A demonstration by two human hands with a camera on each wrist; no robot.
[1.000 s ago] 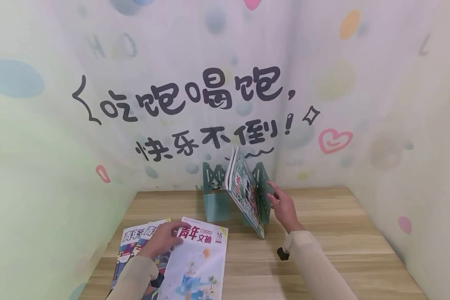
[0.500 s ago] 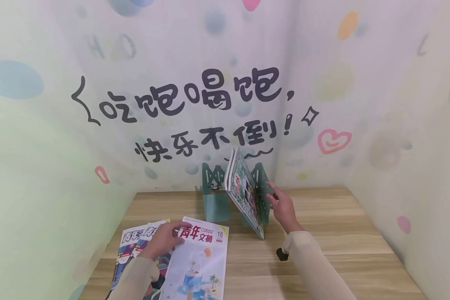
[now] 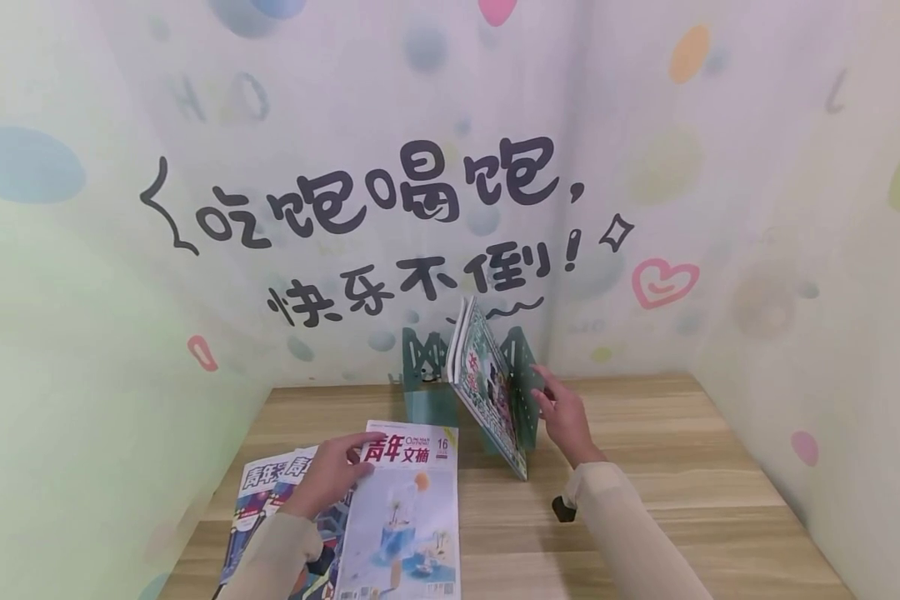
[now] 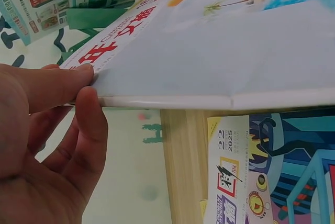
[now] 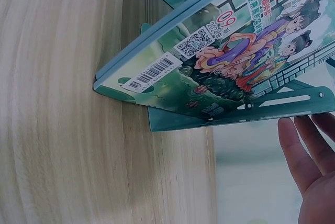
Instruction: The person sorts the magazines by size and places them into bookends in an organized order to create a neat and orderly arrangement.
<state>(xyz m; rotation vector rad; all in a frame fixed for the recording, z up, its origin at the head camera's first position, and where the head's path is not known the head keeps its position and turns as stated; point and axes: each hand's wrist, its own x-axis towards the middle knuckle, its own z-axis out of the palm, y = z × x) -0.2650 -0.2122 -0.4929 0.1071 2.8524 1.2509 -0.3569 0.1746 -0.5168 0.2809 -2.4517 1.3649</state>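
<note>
My left hand (image 3: 328, 475) pinches the upper left corner of a white magazine (image 3: 408, 500) with red title characters. In the left wrist view the thumb lies on its cover and the fingers pass behind the spine; the magazine is raised above the others. Fingertips of my right hand (image 3: 570, 423) touch the outer face of the right end plate of a green bookend (image 3: 527, 400). Between its two end plates, green-covered magazines (image 3: 487, 387) lean at a slant. Barcode and illustrated figures show on the front magazine (image 5: 235, 62) in the right wrist view.
Two overlapping blue magazines (image 3: 253, 504) lie on the wooden table (image 3: 645, 517), left of the raised one and partly under my left arm. A small panda figure (image 3: 429, 372) shows on the bookend's left part. The patterned wall (image 3: 345, 108) stands close behind.
My left hand has lifted the white magazine slightly and moved it away from me, toward the bookend, so it now overlaps the bookend's left base in the head view. The right hand stays put.
</note>
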